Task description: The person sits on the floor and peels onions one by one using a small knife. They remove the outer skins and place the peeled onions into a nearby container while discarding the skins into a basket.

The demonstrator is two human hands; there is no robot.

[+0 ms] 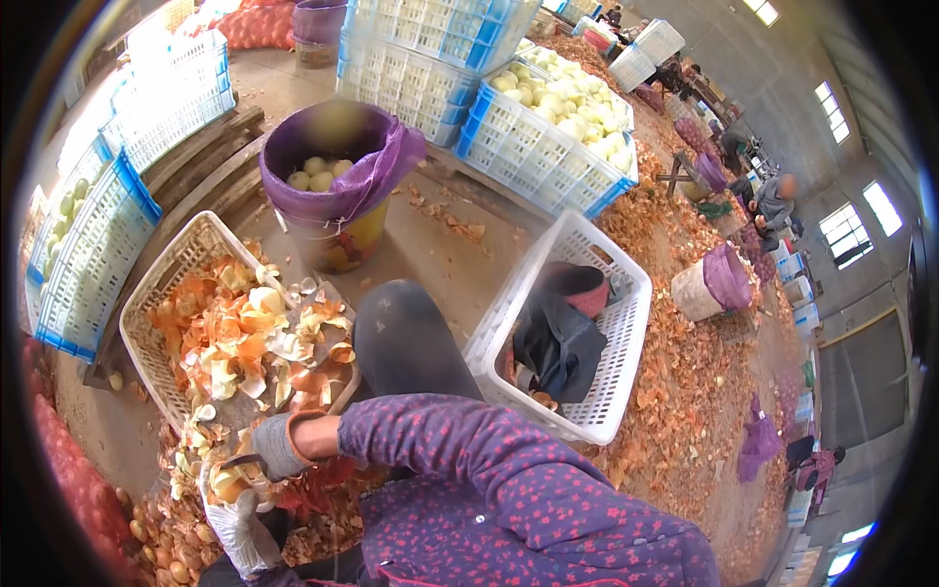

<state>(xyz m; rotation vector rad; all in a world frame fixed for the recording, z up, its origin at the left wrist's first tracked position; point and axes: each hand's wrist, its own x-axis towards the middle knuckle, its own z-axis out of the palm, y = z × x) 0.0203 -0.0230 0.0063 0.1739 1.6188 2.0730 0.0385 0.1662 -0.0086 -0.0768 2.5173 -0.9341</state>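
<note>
My right hand [282,446], in a grey knit glove with an orange-brown cuff, holds what looks like a dark-handled knife [242,461] against an onion. Just below it, my left hand [246,532], in a whitish glove, grips that onion [229,484], whose skin is partly off. Above both hands stands a dirty white plastic basket [150,374] with a board over part of it, heaped with orange and white onion skins [227,341]. A peeled onion [265,299] rests among the skins. Unpeeled onions [178,571] lie on the floor at lower left. My fingers are partly hidden.
A bucket lined with purple mesh [334,220] holds peeled onions. A white basket [634,323] with dark cloth stands beside my knee. Crates of peeled onions [543,158] stand beyond, a red mesh sack [70,469] at left. Onion skins cover the floor at right; several people sit farther off.
</note>
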